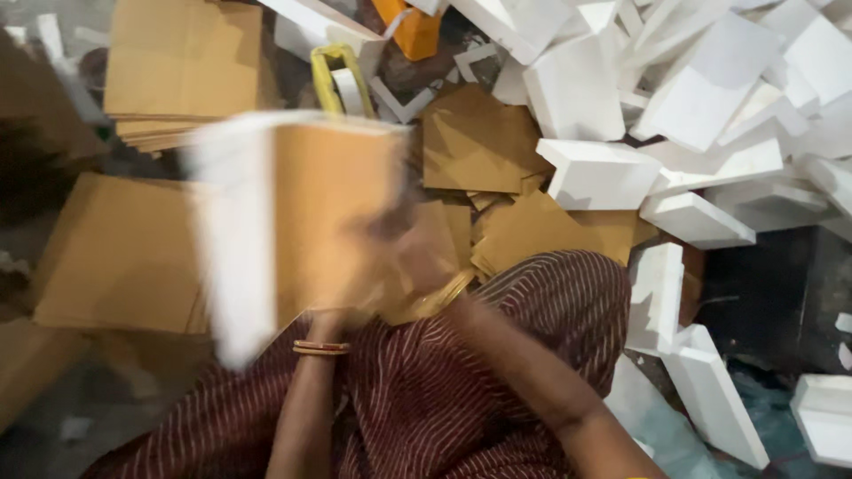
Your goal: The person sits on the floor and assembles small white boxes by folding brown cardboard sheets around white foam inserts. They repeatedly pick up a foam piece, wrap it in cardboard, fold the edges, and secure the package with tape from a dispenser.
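Cardboard in hand: I hold a brown box [333, 213] with a white foam slab [232, 239] against its left side, up over my lap, all of it blurred.
Left hand: my left hand [327, 312] sits under the box's lower edge; its grip I cannot tell.
Right hand: my right hand [424, 257] presses the box's right face; fingers smeared, grasp unclear.
Progress: I judge one box is midway through assembly; flat cardboard sheets [124, 253] lie stacked to my left, unused.
Around: white foam blocks [674, 106] heap up on my right, well apart from the box.
In the way: loose brown flaps [484, 146] and a yellow strap [337, 75] lie just beyond the box.
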